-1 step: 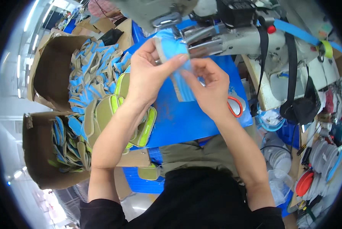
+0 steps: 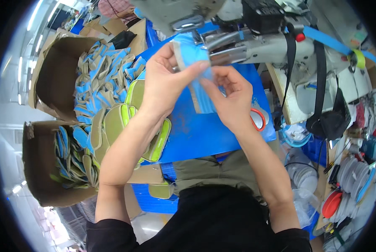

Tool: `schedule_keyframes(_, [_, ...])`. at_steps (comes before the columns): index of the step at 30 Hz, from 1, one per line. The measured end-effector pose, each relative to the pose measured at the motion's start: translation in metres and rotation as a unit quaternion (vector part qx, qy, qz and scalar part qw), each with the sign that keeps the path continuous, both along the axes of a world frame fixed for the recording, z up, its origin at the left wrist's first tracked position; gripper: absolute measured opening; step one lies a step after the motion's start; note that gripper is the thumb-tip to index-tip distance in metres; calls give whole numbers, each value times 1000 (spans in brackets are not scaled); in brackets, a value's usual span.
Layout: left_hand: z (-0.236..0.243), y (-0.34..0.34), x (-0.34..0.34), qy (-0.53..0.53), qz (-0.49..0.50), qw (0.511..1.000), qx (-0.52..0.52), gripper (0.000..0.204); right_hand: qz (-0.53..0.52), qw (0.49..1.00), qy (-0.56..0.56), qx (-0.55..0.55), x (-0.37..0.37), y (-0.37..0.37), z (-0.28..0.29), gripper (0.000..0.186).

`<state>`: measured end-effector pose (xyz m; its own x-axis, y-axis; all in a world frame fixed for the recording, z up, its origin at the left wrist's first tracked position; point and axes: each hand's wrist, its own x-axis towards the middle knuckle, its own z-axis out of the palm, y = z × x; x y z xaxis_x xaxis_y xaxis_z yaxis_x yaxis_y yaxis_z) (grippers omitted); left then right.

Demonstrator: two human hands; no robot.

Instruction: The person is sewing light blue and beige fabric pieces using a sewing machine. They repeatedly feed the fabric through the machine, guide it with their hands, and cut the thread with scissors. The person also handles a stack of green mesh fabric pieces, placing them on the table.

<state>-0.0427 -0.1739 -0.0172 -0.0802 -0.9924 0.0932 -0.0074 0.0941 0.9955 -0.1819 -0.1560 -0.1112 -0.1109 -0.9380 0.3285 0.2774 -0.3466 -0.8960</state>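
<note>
A blue fabric piece (image 2: 202, 100) with a beige edge is at the upper centre of the frame, its top end close by the metal parts of a sewing machine (image 2: 268, 48). The left hand (image 2: 159, 86) pinches it between thumb and fingers; the right hand (image 2: 233, 95), fingers curled, nips its right edge. Beneath lies a blue desk (image 2: 192, 140). Left of centre are green-edged pads (image 2: 112, 122); farther upper left, a blue-and-beige heap (image 2: 106, 75) spreads beside an open carton (image 2: 53, 82).
</note>
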Motion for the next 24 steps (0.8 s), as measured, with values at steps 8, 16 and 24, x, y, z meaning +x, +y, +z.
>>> schedule_keyframes(8, [9,-1,-4,20,11,1000,13,39,81,992,-59,81,-14,13,37,21])
schedule_keyframes(16, [19,3,-1,70,22,993,91,35,140,976,-64,153,-28,10,58,26])
schedule_keyframes(24, [7,-11,13,236,17,951,200,13,133,986,-46,94,-27,23,58,30])
